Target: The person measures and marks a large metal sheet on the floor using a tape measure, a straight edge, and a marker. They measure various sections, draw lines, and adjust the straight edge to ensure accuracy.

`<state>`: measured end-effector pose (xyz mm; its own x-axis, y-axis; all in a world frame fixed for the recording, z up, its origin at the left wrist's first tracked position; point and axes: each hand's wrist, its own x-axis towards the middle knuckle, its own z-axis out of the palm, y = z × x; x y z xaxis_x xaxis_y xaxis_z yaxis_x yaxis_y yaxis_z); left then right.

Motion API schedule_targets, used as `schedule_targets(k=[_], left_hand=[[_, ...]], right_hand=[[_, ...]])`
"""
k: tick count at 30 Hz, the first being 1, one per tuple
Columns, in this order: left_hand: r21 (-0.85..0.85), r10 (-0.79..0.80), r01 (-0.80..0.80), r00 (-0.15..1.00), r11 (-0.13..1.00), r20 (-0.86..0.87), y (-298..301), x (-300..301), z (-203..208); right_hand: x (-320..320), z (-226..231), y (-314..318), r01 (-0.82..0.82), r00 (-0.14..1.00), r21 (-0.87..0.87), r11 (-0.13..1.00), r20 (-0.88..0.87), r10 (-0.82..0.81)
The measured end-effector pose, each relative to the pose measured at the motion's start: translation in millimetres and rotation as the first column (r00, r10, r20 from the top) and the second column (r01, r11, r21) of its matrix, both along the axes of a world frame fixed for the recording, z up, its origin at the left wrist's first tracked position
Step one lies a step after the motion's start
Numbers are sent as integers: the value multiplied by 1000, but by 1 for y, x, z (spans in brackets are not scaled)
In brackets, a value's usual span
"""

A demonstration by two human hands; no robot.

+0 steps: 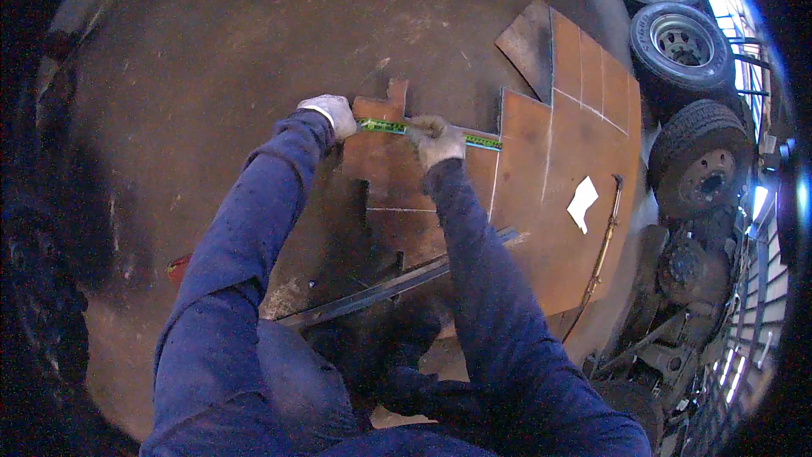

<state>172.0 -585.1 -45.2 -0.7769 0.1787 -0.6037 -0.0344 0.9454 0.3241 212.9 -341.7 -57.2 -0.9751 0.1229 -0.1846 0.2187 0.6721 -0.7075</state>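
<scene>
I watched green tape (382,126) on brown plate (524,171) | axis: nine-to-three o'clock | left hand (334,116) gripped its nine-o'clock end | right hand (437,141) curled over its middle, hold I couldn't tell

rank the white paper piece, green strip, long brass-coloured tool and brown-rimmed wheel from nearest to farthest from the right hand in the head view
From the right hand:
1. Green strip: at the hand, showing on both sides.
2. White paper piece: lower right, on the plate.
3. Long brass-coloured tool: just right of the paper.
4. Brown-rimmed wheel: far right.
</scene>
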Motion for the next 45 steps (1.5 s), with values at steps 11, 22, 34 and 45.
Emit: schedule_targets(k=[11,22,34,45], left_hand=[[-61,13,-13,1000,998,8,1,6,8],[2,-30,31,985,1000,-172,1,18,10],[427,-350,164,845,889,405,-14,112,-1],[377,-314,154,855,913,414,-4,113,-18]], right_hand=[[127,-6,17,306,932,-425,852,314,-178],[197,-9,30,176,933,-372,911,358,-34],[177,72,-3,-53,836,-631,774,396,380],[195,43,-5,16,861,-561,828,429,274]])
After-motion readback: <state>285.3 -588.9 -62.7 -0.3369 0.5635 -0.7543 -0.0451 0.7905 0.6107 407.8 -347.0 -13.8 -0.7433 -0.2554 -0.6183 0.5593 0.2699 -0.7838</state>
